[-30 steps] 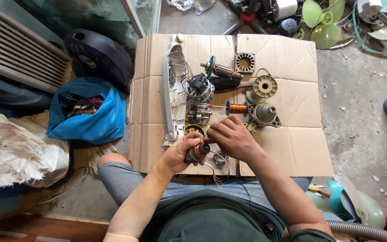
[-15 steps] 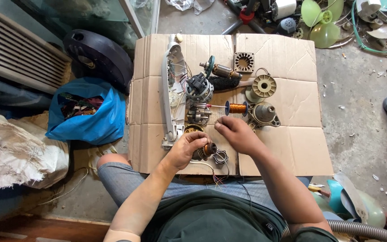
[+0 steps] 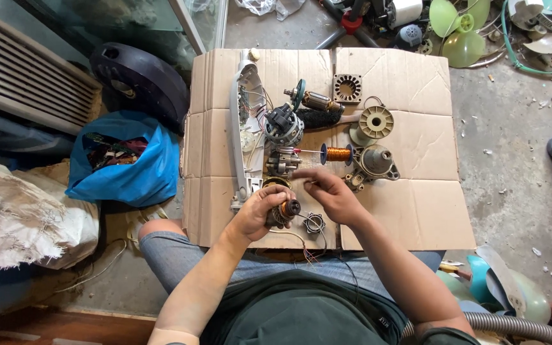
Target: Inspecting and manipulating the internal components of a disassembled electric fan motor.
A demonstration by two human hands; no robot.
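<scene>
The copper-wound motor coil (image 3: 287,209) sits clasped in the left hand (image 3: 258,214), while the right hand (image 3: 327,191) pinches thin wire just beside it.

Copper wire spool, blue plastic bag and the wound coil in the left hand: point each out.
copper wire spool (image 3: 338,154), head view, on its copper winding.
blue plastic bag (image 3: 137,176), head view, on its front side.
wound coil (image 3: 286,209), head view, on the copper winding beside the left hand (image 3: 258,212).

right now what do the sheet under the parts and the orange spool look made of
The flat brown sheet looks like corrugated cardboard: matte, with fold creases and flap edges. The shiny orange spool seems to be wound copper wire, judging by its metallic sheen, though its fine strands are too small to make out.
</scene>
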